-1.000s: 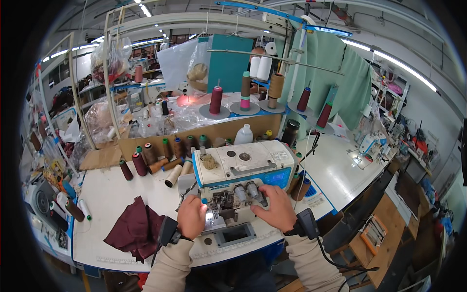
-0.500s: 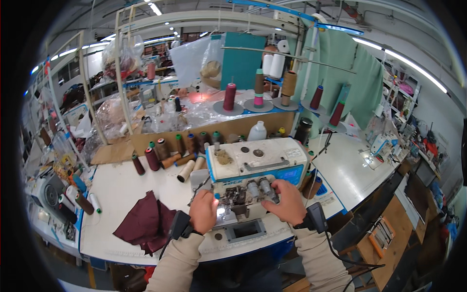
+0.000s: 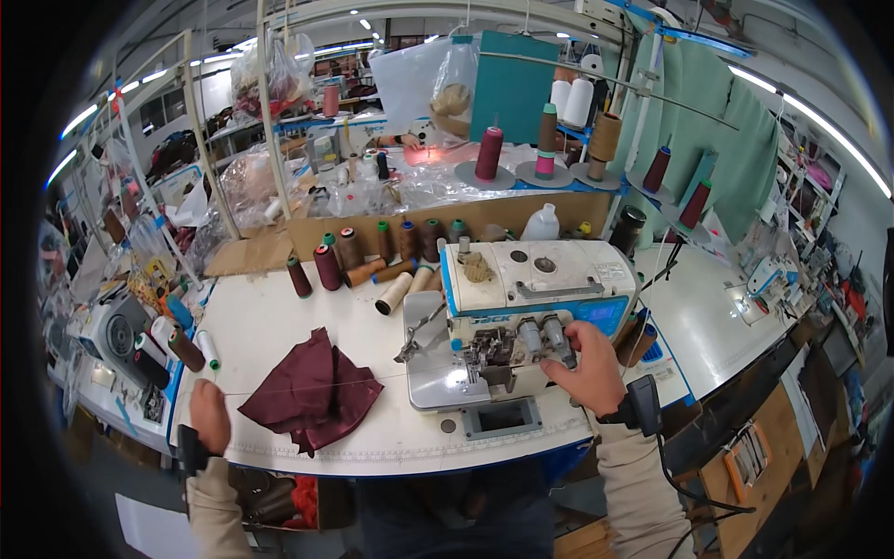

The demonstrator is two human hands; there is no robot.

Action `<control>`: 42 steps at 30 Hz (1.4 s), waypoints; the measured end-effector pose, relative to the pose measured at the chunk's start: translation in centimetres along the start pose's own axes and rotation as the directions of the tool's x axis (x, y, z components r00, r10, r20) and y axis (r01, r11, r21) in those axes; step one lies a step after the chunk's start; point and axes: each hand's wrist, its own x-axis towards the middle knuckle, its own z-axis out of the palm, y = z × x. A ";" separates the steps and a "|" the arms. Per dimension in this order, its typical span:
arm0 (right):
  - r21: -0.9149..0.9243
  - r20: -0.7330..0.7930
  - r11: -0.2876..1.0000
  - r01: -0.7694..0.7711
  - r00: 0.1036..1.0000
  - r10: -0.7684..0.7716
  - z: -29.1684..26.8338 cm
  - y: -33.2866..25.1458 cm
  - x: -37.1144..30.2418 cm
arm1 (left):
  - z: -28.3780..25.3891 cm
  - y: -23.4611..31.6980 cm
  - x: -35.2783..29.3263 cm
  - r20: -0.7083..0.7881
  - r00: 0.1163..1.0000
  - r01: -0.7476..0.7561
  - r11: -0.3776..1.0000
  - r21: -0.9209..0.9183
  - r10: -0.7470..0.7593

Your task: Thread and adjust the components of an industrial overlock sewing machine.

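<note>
A white and blue overlock sewing machine (image 3: 531,279) stands on the worktable, its front threading area exposed. My right hand (image 3: 596,371) is at its front right, thumb and fingers around a grey tension knob (image 3: 556,337). Out at the table's left front edge is my left hand (image 3: 210,416), closed in a pinch. A thin pale thread (image 3: 396,376) stretches from that hand across to the machine's needle area. Under the thread lies a crumpled dark maroon cloth piece (image 3: 312,391), which neither hand touches.
Several thread cones (image 3: 352,250) stand and lie behind the cloth, against a cardboard strip (image 3: 317,231). A white plastic bottle (image 3: 541,224) is behind the machine. More cones sit on a thread stand (image 3: 484,174). Another machine (image 3: 116,335) is at the left.
My left hand has moved from the needle area far out to the left, drawing the thread with it. My right hand stays at the tension knobs. The whole view has shifted.
</note>
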 end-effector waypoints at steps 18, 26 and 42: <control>-0.014 0.046 0.995 -0.101 0.994 0.101 -0.4 0.2 -0.1 | 3.0 25.1 6.5 0.643 0.762 0.607 0.266 -0.749 0.072; 0.005 0.019 0.999 -0.042 0.999 0.042 0.1 0.1 -0.2 | 2.1 21.5 6.7 0.456 0.884 0.411 0.630 -0.659 -0.100; -0.002 -0.024 1.000 -0.009 1.000 0.009 0.1 0.1 -0.3 | 0.3 -16.4 -10.7 -0.005 0.803 0.596 0.803 0.008 -0.596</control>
